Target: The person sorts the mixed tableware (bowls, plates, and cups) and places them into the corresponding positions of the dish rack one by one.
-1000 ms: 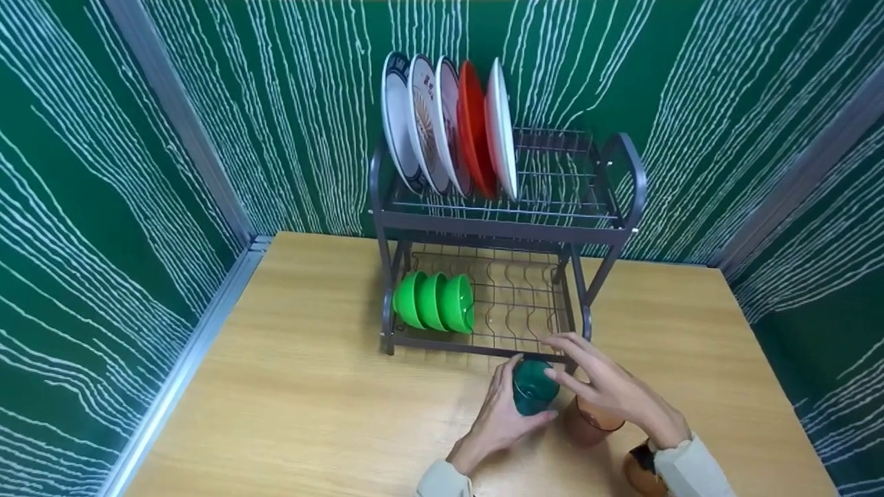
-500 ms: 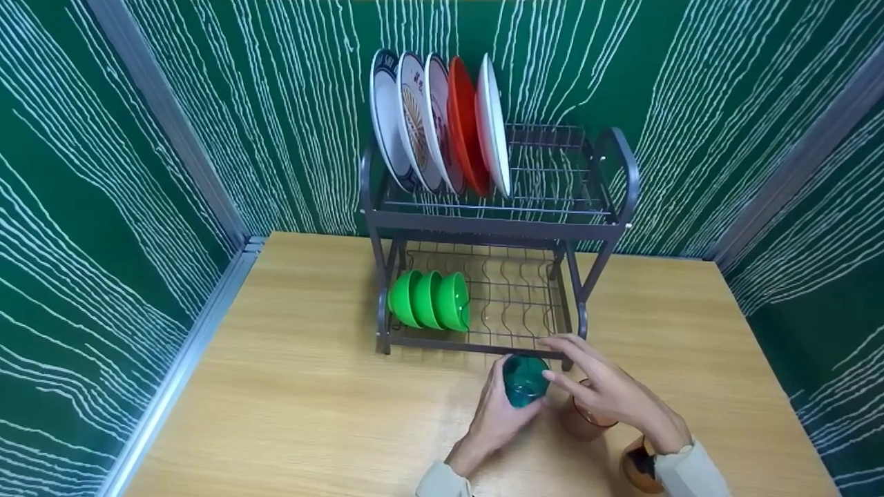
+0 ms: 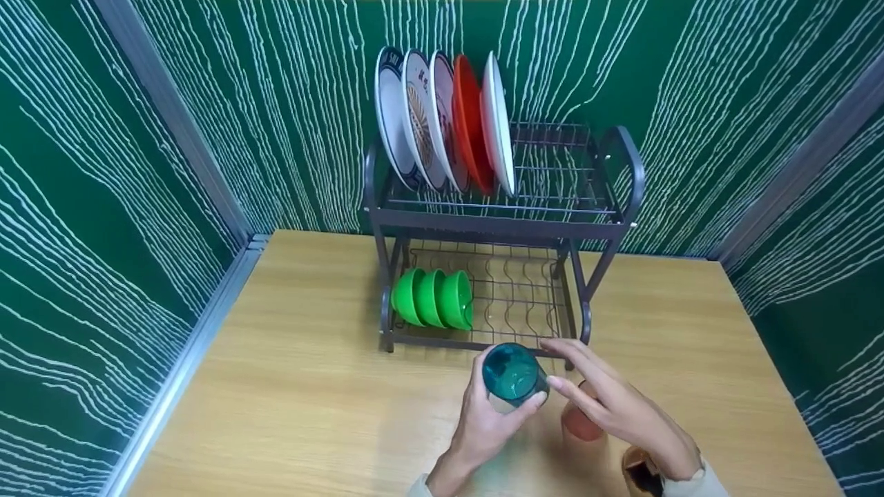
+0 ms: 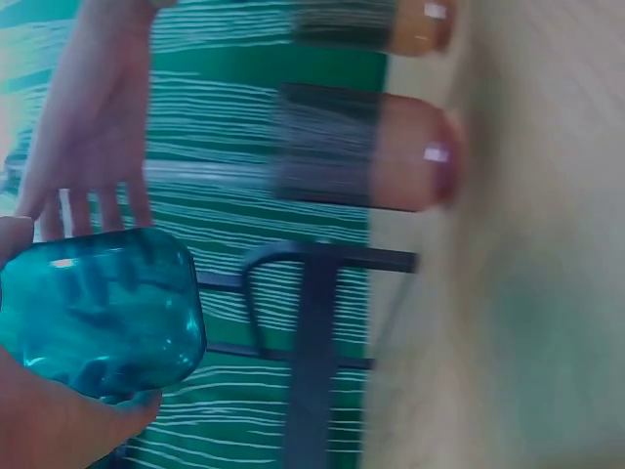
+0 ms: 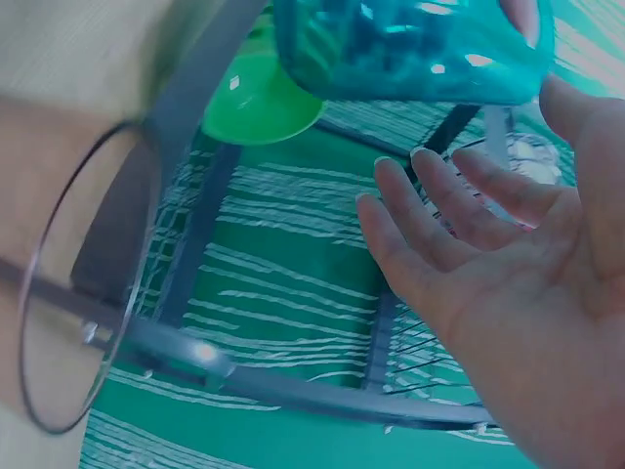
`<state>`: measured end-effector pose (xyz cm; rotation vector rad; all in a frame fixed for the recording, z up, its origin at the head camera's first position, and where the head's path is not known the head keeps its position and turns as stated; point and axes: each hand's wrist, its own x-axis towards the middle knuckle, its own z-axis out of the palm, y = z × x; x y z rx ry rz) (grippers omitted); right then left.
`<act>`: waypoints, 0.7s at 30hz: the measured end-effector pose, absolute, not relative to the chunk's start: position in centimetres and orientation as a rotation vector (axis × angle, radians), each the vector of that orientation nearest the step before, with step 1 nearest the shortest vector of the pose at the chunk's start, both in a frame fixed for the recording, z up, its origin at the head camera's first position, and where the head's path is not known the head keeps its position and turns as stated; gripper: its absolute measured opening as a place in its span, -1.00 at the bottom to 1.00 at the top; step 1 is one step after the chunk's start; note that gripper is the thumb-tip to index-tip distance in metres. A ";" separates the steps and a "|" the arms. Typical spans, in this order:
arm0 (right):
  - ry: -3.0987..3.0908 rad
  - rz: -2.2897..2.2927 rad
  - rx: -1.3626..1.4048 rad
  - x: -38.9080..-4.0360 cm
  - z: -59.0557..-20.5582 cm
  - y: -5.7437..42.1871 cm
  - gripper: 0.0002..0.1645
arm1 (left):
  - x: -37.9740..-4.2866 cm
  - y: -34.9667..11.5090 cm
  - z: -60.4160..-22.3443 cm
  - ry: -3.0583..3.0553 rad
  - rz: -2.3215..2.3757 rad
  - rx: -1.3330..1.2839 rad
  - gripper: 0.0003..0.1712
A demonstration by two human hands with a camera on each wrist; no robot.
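A teal drinking glass (image 3: 512,373) is raised off the table, gripped round its side by my left hand (image 3: 476,424). Thumb and fingers wrap the teal glass (image 4: 103,318) in the left wrist view. My right hand (image 3: 621,407) hovers just right of it, fingers extended and loosely spread. In the right wrist view that palm (image 5: 527,283) holds nothing; the thumb is close to the glass, and I cannot tell whether it touches. Beneath the right hand stands a pinkish-orange glass (image 3: 583,420), partly covered. An amber glass (image 3: 637,469) sits by the right wrist, partly hidden.
A two-tier dish rack (image 3: 483,219) stands behind the hands. Several plates, including a red plate (image 3: 471,124) and a white plate (image 3: 498,124), stand upright on top. Three green bowls (image 3: 431,298) lean at the lower left tier. Green patterned walls enclose the wooden table (image 3: 290,386).
My left hand has lifted the teal glass slightly left and closer to the camera, tilting its round end into view. The right hand stays almost in place beside it.
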<state>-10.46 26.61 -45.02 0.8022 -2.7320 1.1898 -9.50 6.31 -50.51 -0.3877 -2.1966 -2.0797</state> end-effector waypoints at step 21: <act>-1.983 2.425 0.805 -6.5 -48.6 21.8 -0.45 | -5.8 4.7 -45.0 -1.913 -1.819 -0.764 -0.02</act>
